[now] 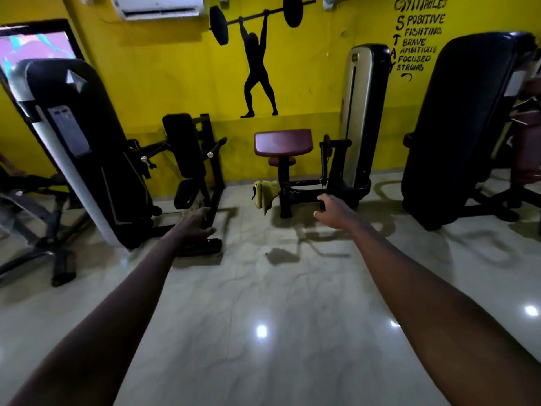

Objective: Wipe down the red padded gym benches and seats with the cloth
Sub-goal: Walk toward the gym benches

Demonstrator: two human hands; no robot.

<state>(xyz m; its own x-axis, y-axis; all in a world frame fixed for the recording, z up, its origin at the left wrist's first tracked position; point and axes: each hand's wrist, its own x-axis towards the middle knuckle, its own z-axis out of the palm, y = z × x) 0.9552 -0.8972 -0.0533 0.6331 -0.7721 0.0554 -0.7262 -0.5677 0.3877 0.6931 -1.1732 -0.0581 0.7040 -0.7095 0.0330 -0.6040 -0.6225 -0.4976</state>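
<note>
Both hands (196, 225) (332, 210) empty, yellow cloth (267, 193) ahead on machine frame

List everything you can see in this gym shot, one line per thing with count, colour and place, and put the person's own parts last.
cloth: one, yellow-green, draped on the base of the middle machine
padded rest: one, dark red, on the middle machine by the wall
small seat: one, dark red, just below the padded rest
weight towers: three, black with pale panels, at left, middle right and right
black padded machine: one, black, left of the middle machine
lifter silhouette: one, black, painted on the yellow wall
lettering: one block, black, upper right wall
air conditioner: one, white, top left
floor: pale, glossy tile
left hand: one, open, stretched forward, holding nothing
right hand: one, open, stretched forward, holding nothing
</note>
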